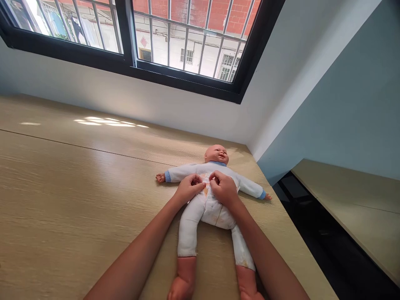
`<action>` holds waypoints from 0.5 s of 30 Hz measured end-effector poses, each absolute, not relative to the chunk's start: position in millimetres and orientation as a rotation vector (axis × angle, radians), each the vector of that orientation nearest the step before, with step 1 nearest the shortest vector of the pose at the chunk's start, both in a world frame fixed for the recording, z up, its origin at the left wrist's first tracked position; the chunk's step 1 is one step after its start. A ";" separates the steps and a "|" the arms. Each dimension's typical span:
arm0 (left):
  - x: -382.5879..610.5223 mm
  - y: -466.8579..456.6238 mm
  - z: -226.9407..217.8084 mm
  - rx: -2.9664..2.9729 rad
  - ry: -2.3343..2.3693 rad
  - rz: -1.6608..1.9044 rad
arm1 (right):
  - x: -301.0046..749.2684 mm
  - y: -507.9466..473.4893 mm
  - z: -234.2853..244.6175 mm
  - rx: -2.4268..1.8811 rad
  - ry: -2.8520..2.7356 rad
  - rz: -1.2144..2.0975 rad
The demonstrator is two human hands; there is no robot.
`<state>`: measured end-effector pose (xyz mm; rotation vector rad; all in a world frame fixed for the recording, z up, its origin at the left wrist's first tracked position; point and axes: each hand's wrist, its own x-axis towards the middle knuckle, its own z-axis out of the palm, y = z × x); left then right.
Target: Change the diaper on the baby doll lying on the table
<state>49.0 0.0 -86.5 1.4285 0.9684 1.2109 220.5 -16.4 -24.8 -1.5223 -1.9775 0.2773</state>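
Observation:
A baby doll [215, 208] lies on its back on the wooden table, head toward the window and feet toward me. It has a white knitted top [181, 171] with blue collar and cuffs, and white cloth legs with some yellowish stains. Over the doll's belly, my left hand [191, 187] is closed, its thumb and fingers pinching at the front of the clothes. Close beside it on the right, my right hand [224, 189] is closed in a similar pinch. The exact bit of cloth between the fingertips is partly hidden.
The wooden table [78, 200] extends far to the left, with a seam across it. Its right edge runs close to the doll's hand, beside a dark gap [300, 208]. Another wooden surface [353, 200] lies beyond. A barred window [187, 37] is behind.

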 end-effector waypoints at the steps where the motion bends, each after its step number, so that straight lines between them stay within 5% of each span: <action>1: 49.0 0.2 -86.4 1.427 0.971 1.210 | 220.5 -16.1 -25.3 -1.521 -1.977 0.278; 15: 48.0 3.8 -92.0 1.425 0.975 1.203 | 221.3 -12.0 -31.0 -1.518 -1.974 0.273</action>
